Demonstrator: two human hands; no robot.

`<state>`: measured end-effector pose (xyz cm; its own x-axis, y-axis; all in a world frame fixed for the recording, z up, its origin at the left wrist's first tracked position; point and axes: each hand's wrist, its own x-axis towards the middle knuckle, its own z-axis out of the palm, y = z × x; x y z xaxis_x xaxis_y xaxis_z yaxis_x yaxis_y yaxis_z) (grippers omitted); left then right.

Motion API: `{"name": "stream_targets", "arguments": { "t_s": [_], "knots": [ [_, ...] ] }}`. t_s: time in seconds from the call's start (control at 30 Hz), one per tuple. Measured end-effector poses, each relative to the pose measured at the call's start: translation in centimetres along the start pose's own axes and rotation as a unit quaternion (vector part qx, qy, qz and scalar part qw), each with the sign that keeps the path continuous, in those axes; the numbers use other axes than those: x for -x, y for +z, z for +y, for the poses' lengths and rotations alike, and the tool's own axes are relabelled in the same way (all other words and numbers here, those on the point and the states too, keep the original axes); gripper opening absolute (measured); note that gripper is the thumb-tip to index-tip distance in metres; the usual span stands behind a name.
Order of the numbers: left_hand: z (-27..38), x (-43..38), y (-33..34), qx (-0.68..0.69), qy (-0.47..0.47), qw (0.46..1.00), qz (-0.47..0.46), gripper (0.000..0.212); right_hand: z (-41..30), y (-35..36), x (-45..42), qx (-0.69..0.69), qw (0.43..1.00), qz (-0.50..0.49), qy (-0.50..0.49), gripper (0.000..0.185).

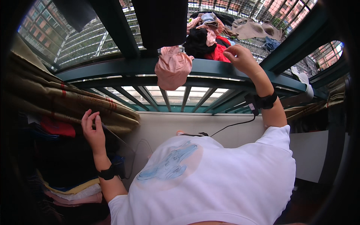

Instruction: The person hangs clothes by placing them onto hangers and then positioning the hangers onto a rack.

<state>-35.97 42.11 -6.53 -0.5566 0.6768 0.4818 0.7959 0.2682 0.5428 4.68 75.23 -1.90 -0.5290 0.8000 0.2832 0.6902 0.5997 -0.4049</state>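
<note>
My left hand is raised beside the curtain, fingers loosely bent. A thin grey rod or wire runs from behind it down to the right; whether the hand holds it is unclear. Above the green railing, my right hand has curled fingers in front of a red garment, with nothing visible between them. A crumpled pink cloth hangs over the rail between my hands. Beyond the rail lies a pile of garments, among them a black one; a beige bra rests beside it.
Dark cloth hangs at the top centre, near a green upright post. A white strap-like item drapes over the rail at right. Stacked clothes are at lower left. Black cables run from devices strapped to my forearms.
</note>
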Motion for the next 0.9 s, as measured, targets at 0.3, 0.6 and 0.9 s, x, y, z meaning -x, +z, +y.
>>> {"name": "stream_targets", "arguments": {
  "t_s": [0.3,0.6,0.9],
  "knots": [
    [-0.8,2.5,-1.4,-0.013,-0.035,0.998,-0.056,0.013,-8.6,5.5,-2.8,-0.117,0.974,-0.073,-0.179,0.049],
    [-7.7,5.0,-6.2,-0.024,-0.059,0.995,0.072,0.011,-5.6,8.8,-3.1,-0.194,0.973,-0.028,-0.119,0.03],
    [-12.8,-1.3,-15.4,-0.023,-0.033,0.952,0.304,0.017,9.8,-6.7,-12.2,-0.351,0.864,0.354,0.07,0.038]
  ]
}}
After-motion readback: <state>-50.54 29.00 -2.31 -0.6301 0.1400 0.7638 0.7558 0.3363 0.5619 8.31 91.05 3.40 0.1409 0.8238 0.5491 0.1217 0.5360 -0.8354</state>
